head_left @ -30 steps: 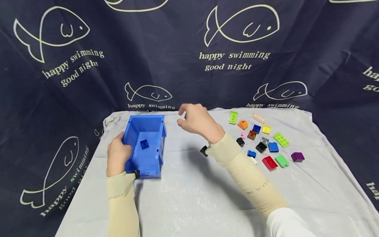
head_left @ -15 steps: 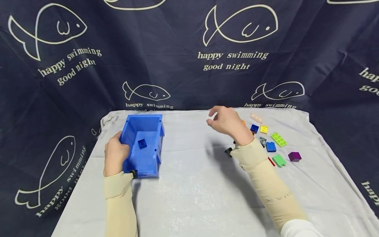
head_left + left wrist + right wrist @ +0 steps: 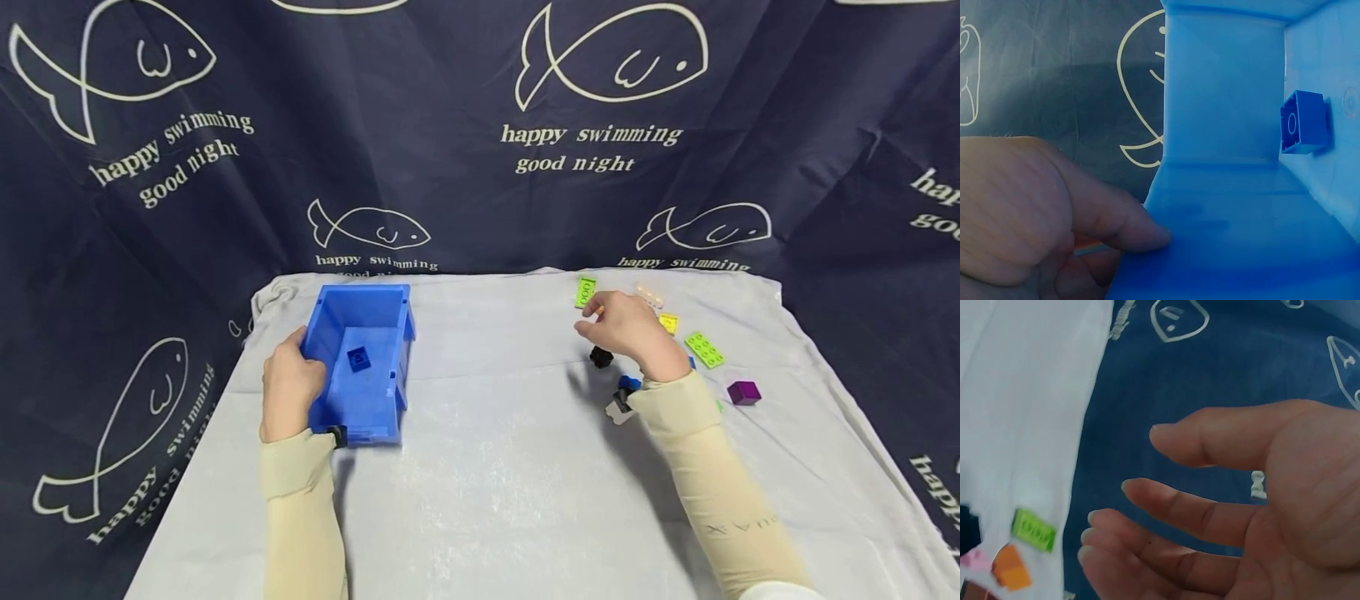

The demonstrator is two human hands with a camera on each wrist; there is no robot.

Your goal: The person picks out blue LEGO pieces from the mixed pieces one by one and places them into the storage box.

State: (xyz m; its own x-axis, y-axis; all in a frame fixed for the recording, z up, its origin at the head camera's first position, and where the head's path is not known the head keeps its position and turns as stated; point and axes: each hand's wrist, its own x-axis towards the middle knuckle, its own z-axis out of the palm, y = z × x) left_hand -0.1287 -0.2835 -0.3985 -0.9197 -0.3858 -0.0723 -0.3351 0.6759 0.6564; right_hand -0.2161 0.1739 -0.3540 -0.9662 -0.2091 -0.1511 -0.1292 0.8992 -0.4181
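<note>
My left hand (image 3: 291,387) grips the left wall of a blue plastic bin (image 3: 367,412), its thumb pressed on the inner face in the left wrist view. A dark blue toy brick (image 3: 358,359) lies on the bin floor, its hollow underside showing. Above the scattered toy bricks at the right hovers my right hand (image 3: 630,329), fingers loosely bent and thumb apart, nothing between them. Nearest to it are a lime brick (image 3: 586,292), an orange brick (image 3: 1011,567) and a black brick (image 3: 601,357). Several bricks are hidden under the hand and forearm.
A yellow brick (image 3: 669,323), a lime studded brick (image 3: 705,349), a purple brick (image 3: 744,392), a blue brick (image 3: 628,383) and a white piece (image 3: 618,412) lie around the right arm. Behind the grey-white tablecloth (image 3: 480,500) hangs a dark blue curtain (image 3: 465,100).
My right hand has moved right from beside the bin to over the bricks, and slightly lower. My left hand keeps its grip on the bin.
</note>
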